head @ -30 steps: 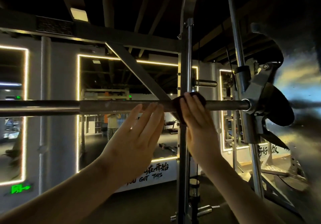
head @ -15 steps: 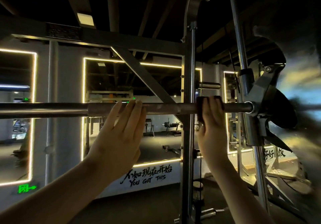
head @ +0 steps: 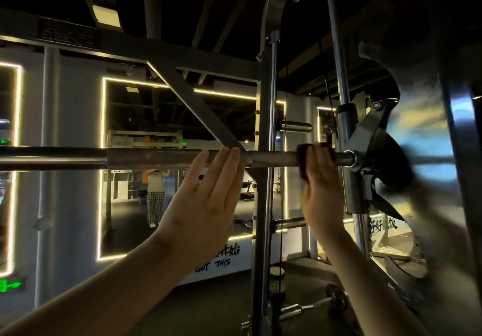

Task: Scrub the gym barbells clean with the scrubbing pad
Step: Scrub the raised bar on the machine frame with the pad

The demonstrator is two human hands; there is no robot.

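Note:
A steel barbell (head: 146, 158) runs level across the view at head height, fixed into a rack carriage at its right end. My left hand (head: 206, 205) is raised with straight fingers, the fingertips resting against the bar's knurled middle. My right hand (head: 319, 192) grips a dark scrubbing pad (head: 302, 162) wrapped over the bar, close to the collar (head: 349, 158) at the right end. Most of the pad is hidden behind my fingers.
The rack's upright post (head: 264, 179) and chrome guide rod (head: 343, 101) stand just behind and right of my hands. A black hook plate (head: 391, 163) sits at the bar's right end. A small dumbbell (head: 320, 304) lies on the floor. A person (head: 156, 192) stands far back.
My right hand has slid the pad rightward along the bar toward the collar. My left hand has kept its flat rest on the bar.

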